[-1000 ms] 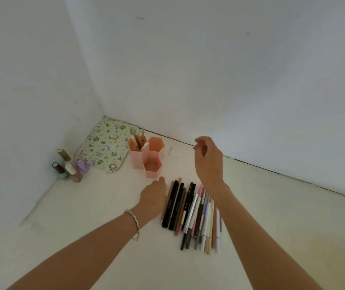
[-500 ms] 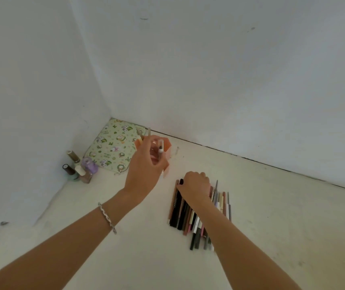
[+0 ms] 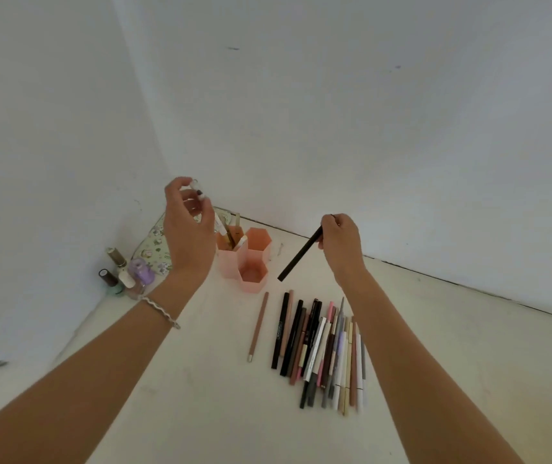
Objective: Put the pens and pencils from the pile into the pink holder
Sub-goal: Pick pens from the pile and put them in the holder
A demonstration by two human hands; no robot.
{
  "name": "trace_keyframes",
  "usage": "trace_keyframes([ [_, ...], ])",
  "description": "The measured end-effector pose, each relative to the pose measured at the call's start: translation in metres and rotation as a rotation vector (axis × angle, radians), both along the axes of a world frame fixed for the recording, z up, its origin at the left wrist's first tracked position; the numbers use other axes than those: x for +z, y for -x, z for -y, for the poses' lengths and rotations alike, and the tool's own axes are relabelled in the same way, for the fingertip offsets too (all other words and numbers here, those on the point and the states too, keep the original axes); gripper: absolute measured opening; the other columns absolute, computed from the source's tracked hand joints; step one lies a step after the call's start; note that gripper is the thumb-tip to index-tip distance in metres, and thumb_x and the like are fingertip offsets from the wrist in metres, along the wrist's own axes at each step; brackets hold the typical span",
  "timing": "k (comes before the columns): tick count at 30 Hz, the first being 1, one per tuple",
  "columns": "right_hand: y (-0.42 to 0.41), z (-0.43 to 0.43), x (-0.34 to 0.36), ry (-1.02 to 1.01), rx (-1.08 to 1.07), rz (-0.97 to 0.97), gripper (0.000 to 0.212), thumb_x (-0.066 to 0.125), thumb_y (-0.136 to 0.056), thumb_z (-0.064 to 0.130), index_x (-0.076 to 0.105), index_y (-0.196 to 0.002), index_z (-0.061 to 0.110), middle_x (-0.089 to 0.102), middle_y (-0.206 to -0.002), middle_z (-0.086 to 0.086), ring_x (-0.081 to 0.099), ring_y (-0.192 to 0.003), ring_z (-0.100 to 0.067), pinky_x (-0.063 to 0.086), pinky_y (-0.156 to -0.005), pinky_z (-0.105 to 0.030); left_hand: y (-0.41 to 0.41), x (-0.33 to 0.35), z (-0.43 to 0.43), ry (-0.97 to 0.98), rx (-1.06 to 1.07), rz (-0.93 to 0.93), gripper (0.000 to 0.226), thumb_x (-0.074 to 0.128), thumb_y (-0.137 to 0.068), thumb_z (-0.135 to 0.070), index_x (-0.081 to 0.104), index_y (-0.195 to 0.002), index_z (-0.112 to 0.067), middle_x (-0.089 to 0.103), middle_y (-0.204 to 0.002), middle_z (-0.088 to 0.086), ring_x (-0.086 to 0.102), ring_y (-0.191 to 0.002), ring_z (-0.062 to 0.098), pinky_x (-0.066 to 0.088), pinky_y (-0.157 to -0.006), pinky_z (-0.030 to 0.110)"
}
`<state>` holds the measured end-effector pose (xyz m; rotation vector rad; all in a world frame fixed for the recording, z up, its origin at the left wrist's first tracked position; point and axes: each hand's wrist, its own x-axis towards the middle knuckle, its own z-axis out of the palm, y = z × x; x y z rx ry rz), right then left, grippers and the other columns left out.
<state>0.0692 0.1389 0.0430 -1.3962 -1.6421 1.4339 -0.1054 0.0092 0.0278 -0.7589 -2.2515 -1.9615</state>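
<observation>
The pink holder (image 3: 250,264) with three hexagonal cups stands near the wall corner; its back-left cup holds a few pens. My left hand (image 3: 186,229) is raised above that cup, pinching a white pen (image 3: 220,226) whose tip points down into it. My right hand (image 3: 340,244) is lifted to the right of the holder, gripping a black pen (image 3: 299,255) that slants down to the left. The pile of pens and pencils (image 3: 323,349) lies on the white surface in front of the holder. One brown pencil (image 3: 258,326) lies apart at the pile's left.
Several nail polish bottles (image 3: 124,274) stand at the left wall. A green patterned pouch (image 3: 154,244) lies in the corner behind my left hand. White walls close in the surface at the back and left.
My right hand has risen from the pile with a black pen. My left hand has lifted higher over the holder with the white pen. A brown pencil now lies apart from the pile.
</observation>
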Motion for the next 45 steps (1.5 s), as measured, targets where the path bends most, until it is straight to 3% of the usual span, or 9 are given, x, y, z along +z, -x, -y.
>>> trace_keyframes([
  [6,0.01,0.017,0.006,-0.137,-0.053,-0.201,0.021,0.046,-0.094,0.011,0.045,-0.113,0.019,0.05,-0.068,-0.001,0.05,-0.062,-0.016,0.04,-0.047,-0.011,0.005,-0.033,0.007,0.402,-0.11,-0.175,0.018,0.062,-0.09,-0.017,0.065,-0.107,-0.014,0.065,-0.111,0.002,0.057,-0.109,0.022,0.04,-0.095,0.027],
  [12,0.044,0.034,0.007,-0.424,-0.095,-0.352,0.019,0.043,-0.099,0.013,0.042,-0.11,0.028,0.064,-0.074,-0.006,0.05,-0.058,-0.009,0.039,-0.052,-0.011,0.018,-0.021,0.031,0.282,0.008,-0.117,0.029,0.048,-0.093,-0.005,0.062,-0.117,-0.01,0.062,-0.115,0.004,0.057,-0.105,0.017,0.047,-0.095,0.031],
  [15,0.066,0.043,-0.004,-0.55,0.007,-0.265,0.018,0.041,-0.102,0.014,0.04,-0.115,0.027,0.064,-0.08,0.003,0.05,-0.057,-0.005,0.041,-0.055,-0.014,0.019,-0.018,0.042,0.241,-0.016,-0.052,0.027,0.047,-0.092,-0.006,0.061,-0.111,-0.018,0.06,-0.109,-0.007,0.056,-0.085,-0.003,0.044,-0.071,0.004],
  [20,0.075,0.054,-0.041,-0.661,0.357,0.108,0.019,0.043,-0.1,0.014,0.052,-0.117,0.016,0.063,-0.092,-0.009,0.059,-0.085,-0.027,0.048,-0.075,-0.037,0.005,-0.024,0.05,0.294,-0.134,-0.011,0.031,0.051,-0.085,0.0,0.061,-0.096,-0.027,0.062,-0.094,-0.017,0.057,-0.08,-0.007,0.046,-0.066,0.009],
  [24,0.058,0.054,-0.055,-0.789,0.246,0.081,0.025,0.051,-0.093,0.012,0.065,-0.114,0.011,0.06,-0.121,-0.005,0.051,-0.113,-0.021,0.042,-0.098,-0.031,-0.02,-0.037,0.048,0.529,-0.349,-0.028,0.019,0.057,-0.086,-0.006,0.064,-0.086,-0.023,0.065,-0.086,-0.01,0.061,-0.08,0.01,0.049,-0.073,0.024],
  [31,0.003,0.018,-0.041,-0.618,-0.002,0.019,0.034,0.046,-0.088,0.0,0.06,-0.112,0.019,0.056,-0.109,0.011,0.056,-0.099,-0.013,0.045,-0.084,-0.022,-0.075,-0.08,0.021,1.168,-0.528,-0.096,0.019,0.053,-0.095,-0.036,0.058,-0.098,-0.018,0.066,-0.097,0.001,0.065,-0.092,0.02,0.054,-0.079,0.033],
  [36,-0.027,0.013,-0.047,-0.552,-0.009,0.075,0.029,0.046,-0.09,-0.001,0.064,-0.103,0.018,0.061,-0.103,0.009,0.058,-0.099,-0.011,0.046,-0.086,-0.025,-0.095,-0.105,0.013,1.333,-0.557,-0.207,0.033,0.055,-0.094,-0.047,0.059,-0.103,-0.016,0.064,-0.102,0.002,0.064,-0.093,0.021,0.045,-0.07,0.029],
  [40,-0.034,0.015,-0.058,-0.491,0.058,0.202,0.025,0.048,-0.089,0.003,0.064,-0.101,0.018,0.062,-0.099,0.008,0.057,-0.094,-0.012,0.044,-0.083,-0.023,-0.098,-0.1,0.013,1.263,-0.581,-0.148,0.02,0.055,-0.095,-0.034,0.061,-0.097,-0.015,0.066,-0.098,0.003,0.065,-0.088,0.021,0.05,-0.072,0.031],
  [45,-0.017,0.027,-0.079,-0.403,0.396,0.774,0.024,0.048,-0.089,0.024,0.058,-0.075,0.008,0.063,-0.077,-0.006,0.059,-0.079,-0.025,0.048,-0.071,-0.034,-0.084,-0.049,0.01,0.606,-0.571,-0.081,0.007,0.061,-0.094,-0.025,0.058,-0.089,-0.02,0.062,-0.081,-0.007,0.062,-0.069,0.008,0.056,-0.067,0.027],
])
